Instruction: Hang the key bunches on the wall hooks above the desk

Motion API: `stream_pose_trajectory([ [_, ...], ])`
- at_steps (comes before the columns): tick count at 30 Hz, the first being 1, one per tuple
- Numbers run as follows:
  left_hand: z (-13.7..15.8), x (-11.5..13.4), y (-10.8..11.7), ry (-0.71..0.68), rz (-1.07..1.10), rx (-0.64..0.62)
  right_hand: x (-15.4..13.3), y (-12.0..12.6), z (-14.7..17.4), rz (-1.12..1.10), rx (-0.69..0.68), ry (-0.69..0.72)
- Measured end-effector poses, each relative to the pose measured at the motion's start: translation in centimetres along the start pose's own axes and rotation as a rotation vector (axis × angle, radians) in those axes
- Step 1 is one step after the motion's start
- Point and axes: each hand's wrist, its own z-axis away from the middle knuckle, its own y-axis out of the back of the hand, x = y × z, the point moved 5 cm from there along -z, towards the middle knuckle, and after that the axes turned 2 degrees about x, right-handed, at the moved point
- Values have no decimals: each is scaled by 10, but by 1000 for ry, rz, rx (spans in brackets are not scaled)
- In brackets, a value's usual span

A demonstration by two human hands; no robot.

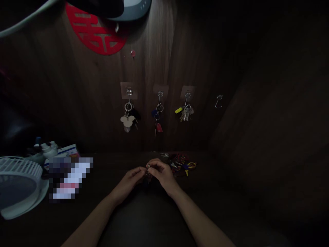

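In the dim head view, my left hand [133, 177] and my right hand [162, 174] meet low in front of the wooden wall, fingertips pinched. Between them is a small shiny metal key ring [148, 168], partly covered by my fingers; darkness hides what hangs below it. Just right of my right hand lies a pile of keys [174, 165] with red cords. A blue and yellow item [189, 167] rests among them, too dark to name.
Three key bunches hang on wall hooks: one with a white mouse-head tag [128, 121], one with a red tag [159, 128], one with a yellow tag [178, 110]. A bare hook [218, 102] is farther right. A white basket-like item [23, 185] and bottles [48, 150] stand left.
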Motion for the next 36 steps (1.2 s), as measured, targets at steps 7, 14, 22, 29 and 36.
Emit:
stream_pose_trajectory([
  [7, 1, -11, -5, 111, 209, -88, -1, 10, -3, -102, 190, -65],
  [14, 2, -9, -5, 123, -53, -26, 0, 13, -4, -60, 258, -54],
  [22, -3, -8, 5, 68, -154, 40, -8, 23, -6, -25, 277, -6],
  [29, -5, -1, 15, -62, -506, 191, -33, 36, -21, -17, 352, 16],
  [36, -4, 3, 20, -106, -632, 251, -73, 44, -54, -5, 390, 130],
])
